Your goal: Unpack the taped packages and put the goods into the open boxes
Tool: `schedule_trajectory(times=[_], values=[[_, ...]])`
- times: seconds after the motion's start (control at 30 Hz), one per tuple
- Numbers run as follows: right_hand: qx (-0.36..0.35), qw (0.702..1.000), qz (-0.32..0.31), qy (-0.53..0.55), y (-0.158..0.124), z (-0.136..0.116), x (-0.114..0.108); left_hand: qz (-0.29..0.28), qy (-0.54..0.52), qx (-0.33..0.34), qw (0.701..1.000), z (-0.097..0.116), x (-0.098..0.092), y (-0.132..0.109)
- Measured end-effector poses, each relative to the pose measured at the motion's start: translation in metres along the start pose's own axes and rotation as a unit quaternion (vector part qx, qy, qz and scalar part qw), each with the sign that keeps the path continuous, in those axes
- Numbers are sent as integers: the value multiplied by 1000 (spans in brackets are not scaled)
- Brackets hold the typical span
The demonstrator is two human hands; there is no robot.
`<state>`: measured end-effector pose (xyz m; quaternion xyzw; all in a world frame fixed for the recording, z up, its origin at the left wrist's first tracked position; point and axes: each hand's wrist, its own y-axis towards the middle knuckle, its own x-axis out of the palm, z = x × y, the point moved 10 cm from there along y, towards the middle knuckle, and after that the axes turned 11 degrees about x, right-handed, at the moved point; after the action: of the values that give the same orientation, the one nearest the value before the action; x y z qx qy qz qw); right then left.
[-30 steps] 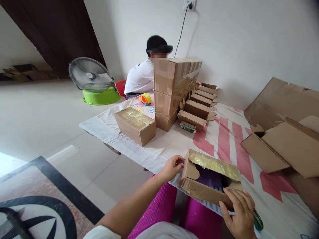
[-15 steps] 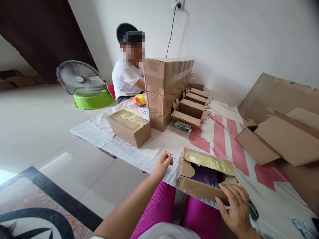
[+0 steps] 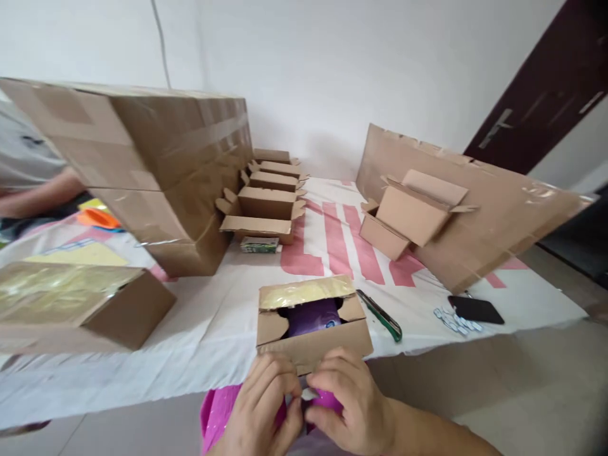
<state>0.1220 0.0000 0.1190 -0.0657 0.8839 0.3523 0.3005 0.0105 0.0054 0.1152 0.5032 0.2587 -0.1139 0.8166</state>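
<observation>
Open box (image 3: 327, 349), purple item (image 3: 311, 318) inside, near edge of surface (image 3: 213, 332). At box's 6 o'clock, left hand (image 3: 263, 400), right hand (image 3: 352, 400) curled close together; cannot tell what they grip. Step seemingly fine fingertip work; next move calls for steady pinch.

Open brown oblong cardboard box (image 3: 327, 345): plain sides, flap faced with glossy translucent yellow tape (image 3: 304, 292). Purple packet (image 3: 308, 316) inside: solid ground, small round blue-and-white mark. Slim green cutter knife (image 3: 390, 327): dark towards the far end. White fabric cloth (image 3: 199, 335): faded red stripes and blocks. Small oblong green carton (image 3: 259, 247): mottled print. Flat rectangular phone (image 3: 476, 310): black. Trousers (image 3: 215, 415): bright magenta, pale flecks.
</observation>
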Motion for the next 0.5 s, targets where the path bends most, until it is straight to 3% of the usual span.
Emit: schedule_trajectory(times=[0.13, 0.27, 0.33, 0.4, 0.5], values=[[34, 999, 6, -17, -2, 14, -4, -25, -1, -6, 1000, -4, 18, 1], [89, 995, 42, 2, -9, 43, -29, -9, 12, -35, 999, -16, 18, -6], [193, 976, 103, 14, -19, 86, -60, -8, 35, -37, 999, -22, 16, -9], [324, 927, 191, 19, -43, 145, -105, -31, 62, -5, 998, -24, 18, -9], [431, 848, 306, -7, -91, 219, -180, -66, 104, 64, 990, -19, 23, -6]])
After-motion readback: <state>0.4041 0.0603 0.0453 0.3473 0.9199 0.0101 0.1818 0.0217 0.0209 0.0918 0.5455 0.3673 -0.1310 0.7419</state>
